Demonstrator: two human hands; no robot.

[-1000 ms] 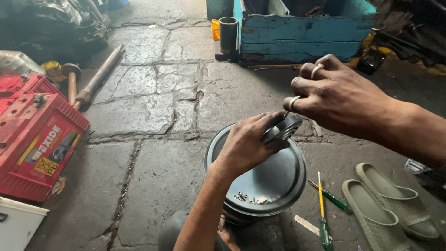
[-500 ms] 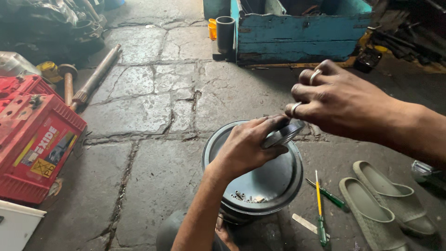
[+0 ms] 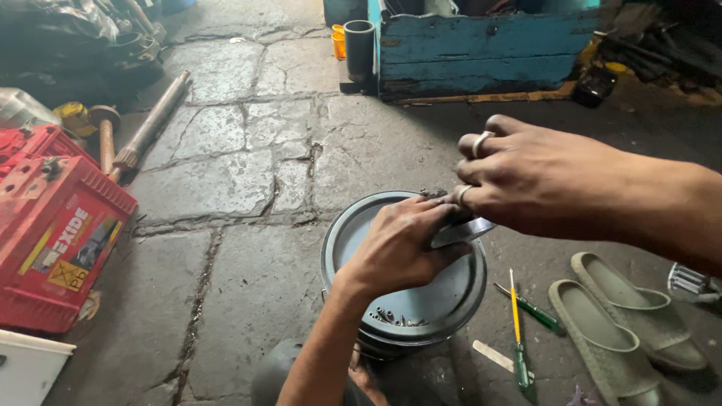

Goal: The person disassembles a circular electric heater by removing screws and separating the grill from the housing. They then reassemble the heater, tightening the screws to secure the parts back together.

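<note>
- Nearest the camera, low centre: grey round lid capping a drum-like can, used as a makeshift worktop; small screws/bits lie loose on its near side, prob. kept there so the raised rim stops them rolling off.
- Just right of lid, on the stone floor: two screwdrivers, a yellow-shaft one and a green-handled one, plus a flat pale strip; all w/in easy reach.
- Further right: pair of grey-green sandals, and a small ribbed metal part at frame edge.
- Above the lid: left hand comes up from near, grip clenched round a small grey metal part, cradling it from below, looks like steadying it over the lid so anything that drops lands there.
- Right hand reaches in from right, rings on two fingers, fingertips pinched down on the same part from above; grip closed on it.
- So the part sits btwn both grips, touching both, held clear above the lid's far-right area. Exact shape mostly hidden by fingers.
- Left side, mid: red battery, white box corner nearer.
- Far left: long metal shaft, dark clutter behind.
- Far centre: blue wooden crate, dark pipe section and orange cup just beside it.
</note>
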